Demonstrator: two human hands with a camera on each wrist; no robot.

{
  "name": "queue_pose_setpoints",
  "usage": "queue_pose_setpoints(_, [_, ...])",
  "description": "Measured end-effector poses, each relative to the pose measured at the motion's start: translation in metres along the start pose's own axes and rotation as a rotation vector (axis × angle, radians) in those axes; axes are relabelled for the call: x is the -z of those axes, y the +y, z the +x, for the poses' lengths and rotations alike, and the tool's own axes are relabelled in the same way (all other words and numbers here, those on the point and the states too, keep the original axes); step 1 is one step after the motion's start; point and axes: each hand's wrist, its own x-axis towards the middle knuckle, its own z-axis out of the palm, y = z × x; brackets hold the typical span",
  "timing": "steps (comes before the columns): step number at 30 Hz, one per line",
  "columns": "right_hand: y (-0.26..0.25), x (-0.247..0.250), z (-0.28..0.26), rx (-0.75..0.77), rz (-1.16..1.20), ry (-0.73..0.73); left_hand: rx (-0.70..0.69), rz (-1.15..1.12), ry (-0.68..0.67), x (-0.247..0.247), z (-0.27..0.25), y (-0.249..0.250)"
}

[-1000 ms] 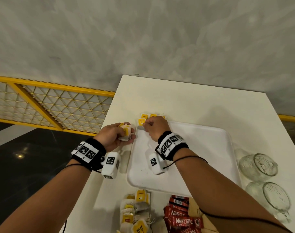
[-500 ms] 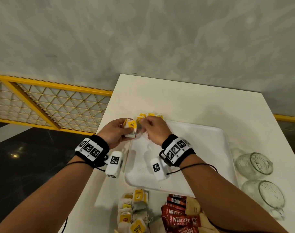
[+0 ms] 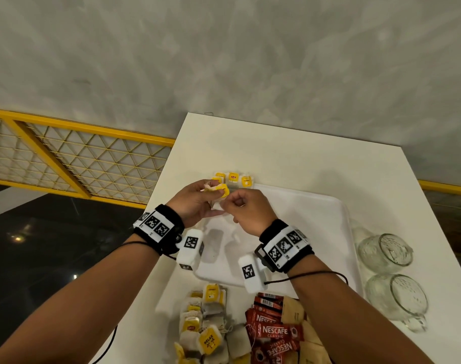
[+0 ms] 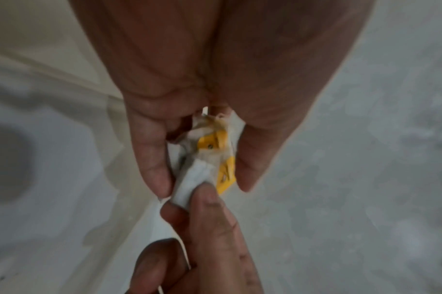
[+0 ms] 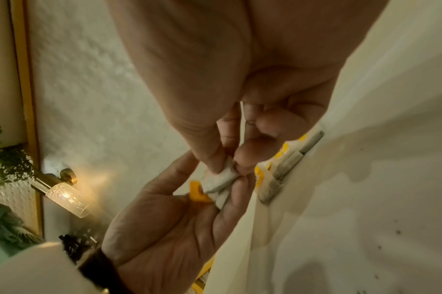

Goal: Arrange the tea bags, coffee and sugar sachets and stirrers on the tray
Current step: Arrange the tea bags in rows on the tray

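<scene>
Tea bags [image 3: 215,193] bunched in left hand [image 3: 195,206], held over the white tray [image 3: 316,219] at its 11 o'clock corner. Right hand [image 3: 246,211] fingertips pinch one bag's edge. Light, soft, probably tears easily; take by paper edge, not string.

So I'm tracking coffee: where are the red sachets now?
Head view: the red sachets lie off the tray, on the table's near edge, between tea bags and brown sachets.
</scene>
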Motion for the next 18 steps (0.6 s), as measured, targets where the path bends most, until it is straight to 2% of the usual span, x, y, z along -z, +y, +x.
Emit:
queue_pose_setpoints(5, [0.004, 0.013, -0.008, 0.052, 0.045, 0.085, 0.104, -0.087, 0.041, 0.000, -0.003, 0.007])
queue_pose_setpoints(7, [0.007, 0.018, -0.011, 0.088, 0.037, 0.136, 0.106, -0.014, 0.074, 0.000, -0.004, 0.009])
queue_pose_setpoints(10, [0.011, 0.022, -0.015, 0.108, 0.012, 0.158, -0.005, 0.271, 0.090, -0.005, -0.006, 0.007])
queue_pose_setpoints(14, [0.013, 0.022, -0.022, 0.136, -0.036, 0.131, -0.171, 0.481, 0.082, -0.014, -0.008, 0.008])
queue_pose_setpoints(18, [0.015, 0.024, -0.021, 0.109, 0.001, 0.168, -0.312, 0.800, 0.051, -0.010, -0.005, 0.015])
